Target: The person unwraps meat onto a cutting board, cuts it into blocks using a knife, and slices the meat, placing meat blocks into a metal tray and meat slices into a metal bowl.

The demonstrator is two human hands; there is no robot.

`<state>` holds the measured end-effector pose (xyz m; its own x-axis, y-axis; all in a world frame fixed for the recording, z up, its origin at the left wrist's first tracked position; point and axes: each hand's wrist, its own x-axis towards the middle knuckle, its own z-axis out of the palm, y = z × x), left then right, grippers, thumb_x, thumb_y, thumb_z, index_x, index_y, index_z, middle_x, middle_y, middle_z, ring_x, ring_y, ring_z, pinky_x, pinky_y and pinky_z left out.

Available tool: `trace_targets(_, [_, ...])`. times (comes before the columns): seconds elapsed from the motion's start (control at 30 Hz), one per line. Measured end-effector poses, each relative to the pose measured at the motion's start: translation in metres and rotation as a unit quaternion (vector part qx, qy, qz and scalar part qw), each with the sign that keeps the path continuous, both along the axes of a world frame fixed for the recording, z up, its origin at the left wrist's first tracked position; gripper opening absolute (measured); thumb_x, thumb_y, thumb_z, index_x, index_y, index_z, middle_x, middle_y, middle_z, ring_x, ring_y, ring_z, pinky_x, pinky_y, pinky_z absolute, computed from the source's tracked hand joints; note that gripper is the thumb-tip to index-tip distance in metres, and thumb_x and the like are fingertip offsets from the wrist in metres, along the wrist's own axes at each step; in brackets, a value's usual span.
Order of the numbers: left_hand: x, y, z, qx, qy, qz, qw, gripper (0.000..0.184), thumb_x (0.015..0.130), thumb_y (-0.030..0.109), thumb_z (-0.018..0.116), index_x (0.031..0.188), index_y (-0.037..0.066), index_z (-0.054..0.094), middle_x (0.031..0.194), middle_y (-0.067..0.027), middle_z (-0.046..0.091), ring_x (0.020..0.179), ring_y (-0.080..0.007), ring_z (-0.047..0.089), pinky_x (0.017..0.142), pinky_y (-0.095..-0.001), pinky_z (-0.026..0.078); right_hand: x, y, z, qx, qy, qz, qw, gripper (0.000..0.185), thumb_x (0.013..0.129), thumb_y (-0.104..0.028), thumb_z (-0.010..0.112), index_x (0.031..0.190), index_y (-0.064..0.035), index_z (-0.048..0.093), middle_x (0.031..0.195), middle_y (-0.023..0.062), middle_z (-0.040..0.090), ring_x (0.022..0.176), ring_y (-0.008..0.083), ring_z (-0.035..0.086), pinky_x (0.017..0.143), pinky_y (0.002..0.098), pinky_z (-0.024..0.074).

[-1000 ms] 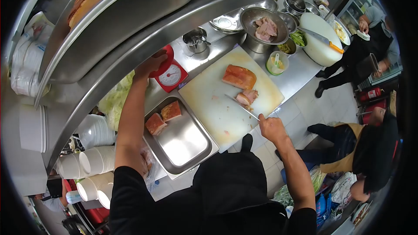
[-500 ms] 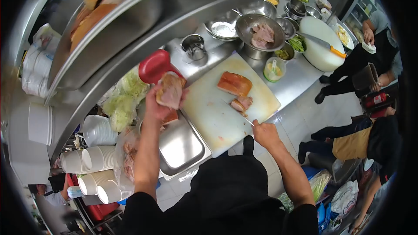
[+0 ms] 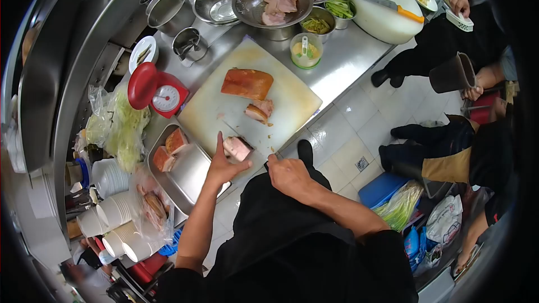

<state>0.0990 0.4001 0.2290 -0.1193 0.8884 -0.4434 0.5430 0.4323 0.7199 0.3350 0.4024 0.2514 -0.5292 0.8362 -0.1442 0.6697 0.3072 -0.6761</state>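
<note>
Presently, the largest item at your station is the cutting board (image 3: 295,98), with the metal tray (image 3: 191,175) just beside it and the red scale (image 3: 167,99) beyond. The big meat block (image 3: 247,82) lies toward the board's far side. Your left hand (image 3: 220,169) stands with thumb and fingers apart around the pale-faced block (image 3: 238,148) near the board's close edge; contact I cannot confirm. Your right hand (image 3: 292,175) is clamped, in my judgement on a knife, whose blade I cannot make out. Expect the pale-faced block to be moderately heavy, firm but yielding, and greasy on its cut face; hold it by its opposite sides. Count: one board, one tray, one scale, one big block, one pale-faced block, two tray blocks (image 3: 164,159), one small cut portion (image 3: 258,112); the crumbs (image 3: 269,124) are too small to count.
</note>
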Motion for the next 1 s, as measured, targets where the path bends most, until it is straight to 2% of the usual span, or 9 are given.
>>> trace_targets(0.23, [0.013, -0.002, -0.025, 0.157, -0.022, 0.029, 0.987, 0.08, 0.066, 0.01, 0.082, 0.134, 0.004, 0.041, 0.126, -0.0159, 0.059, 0.115, -0.0265, 0.06, 0.098, -0.0352, 0.047, 0.002, 0.003, 0.017, -0.027, 0.009, -0.017, 0.999, 0.018, 0.087, -0.007, 0.047, 0.094, 0.0072, 0.057, 0.062, 0.0225, 0.064, 0.058, 0.0396, 0.066, 0.055, 0.0507, 0.0525])
trace_targets(0.43, [-0.033, 0.014, -0.002, 0.078, -0.129, -0.123, 0.981, 0.097, 0.068, -0.009, 0.069, 0.152, 0.007, 0.025, 0.146, -0.0144, 0.044, 0.131, -0.0231, 0.048, 0.108, -0.0346, 0.041, 0.008, 0.001, 0.014, -0.034, 0.005, -0.075, 0.997, 0.019, 0.095, -0.015, 0.052, 0.087, 0.0017, 0.054, 0.057, 0.0213, 0.06, 0.056, 0.041, 0.063, 0.052, 0.0525, 0.049])
trace_targets(0.53, [-0.046, 0.007, -0.005, 0.128, -0.346, 0.08, 0.926, 0.101, 0.065, -0.009, 0.069, 0.154, 0.007, 0.022, 0.146, -0.0173, 0.042, 0.132, -0.0256, 0.047, 0.108, -0.0377, 0.04, 0.008, 0.002, 0.006, -0.047, -0.003, -0.072, 0.996, 0.017, 0.093, -0.014, 0.053, 0.087, 0.0019, 0.054, 0.058, 0.0212, 0.06, 0.056, 0.0412, 0.062, 0.053, 0.0528, 0.0488])
trace_targets(0.57, [-0.046, 0.007, -0.003, 0.124, -0.346, 0.078, 0.927, 0.101, 0.065, -0.009, 0.069, 0.154, 0.007, 0.022, 0.146, -0.0173, 0.042, 0.132, -0.0256, 0.047, 0.108, -0.0377, 0.04, 0.004, 0.0, 0.003, -0.055, 0.002, -0.053, 0.997, 0.016, 0.089, -0.011, 0.051, 0.089, 0.0045, 0.055, 0.06, 0.0221, 0.061, 0.058, 0.0414, 0.064, 0.054, 0.0525, 0.0505])
trace_targets(0.63, [-0.036, 0.009, 0.002, 0.171, -0.065, -0.048, 0.982, 0.096, 0.066, -0.009, 0.07, 0.151, 0.005, 0.028, 0.137, -0.0172, 0.048, 0.122, -0.0251, 0.054, 0.101, -0.0337, 0.046, -0.003, -0.005, 0.0, -0.067, 0.006, -0.03, 0.997, 0.018, 0.086, -0.007, 0.048, 0.092, 0.007, 0.056, 0.062, 0.023, 0.063, 0.06, 0.0416, 0.066, 0.056, 0.0521, 0.0523])
trace_targets(0.7, [-0.04, 0.011, -0.027, 0.165, -0.062, -0.019, 0.984, 0.084, 0.066, -0.006, 0.071, 0.143, 0.002, 0.038, 0.125, -0.0133, 0.054, 0.112, -0.0228, 0.057, 0.097, -0.0325, 0.048, -0.01, -0.008, -0.001, -0.076, 0.019, -0.024, 0.997, 0.017, 0.085, -0.007, 0.049, 0.092, 0.0071, 0.056, 0.063, 0.0232, 0.063, 0.06, 0.042, 0.066, 0.056, 0.0523, 0.0521])
trace_targets(0.8, [-0.049, 0.022, -0.026, 0.108, -0.222, 0.142, 0.959, 0.058, 0.072, -0.005, 0.067, 0.127, -0.001, 0.048, 0.115, -0.0079, 0.059, 0.104, -0.0166, 0.059, 0.096, -0.0318, 0.047, -0.006, -0.007, 0.008, -0.077, 0.028, -0.057, 0.995, 0.017, 0.088, -0.009, 0.05, 0.094, 0.006, 0.056, 0.06, 0.0224, 0.062, 0.058, 0.0414, 0.065, 0.054, 0.0522, 0.0516])
trace_targets(0.9, [-0.057, 0.026, -0.025, 0.068, -0.328, 0.114, 0.935, 0.053, 0.073, -0.007, 0.064, 0.124, -0.001, 0.05, 0.114, -0.0074, 0.061, 0.103, -0.0154, 0.06, 0.093, -0.0302, 0.049, -0.002, -0.006, 0.009, -0.065, 0.031, -0.085, 0.994, 0.017, 0.092, -0.013, 0.051, 0.094, 0.0036, 0.055, 0.058, 0.0213, 0.061, 0.055, 0.0407, 0.063, 0.053, 0.0519, 0.0506])
trace_targets(1.0, [-0.043, 0.033, -0.018, 0.104, -0.257, 0.067, 0.958, 0.05, 0.072, -0.004, 0.068, 0.12, -0.001, 0.053, 0.113, -0.0075, 0.062, 0.104, -0.0157, 0.061, 0.092, -0.0304, 0.049, -0.004, -0.005, 0.002, -0.027, 0.06, -0.113, 0.991, 0.017, 0.094, -0.015, 0.053, 0.092, 0.0011, 0.054, 0.056, 0.0199, 0.059, 0.052, 0.0398, 0.062, 0.051, 0.0519, 0.049])
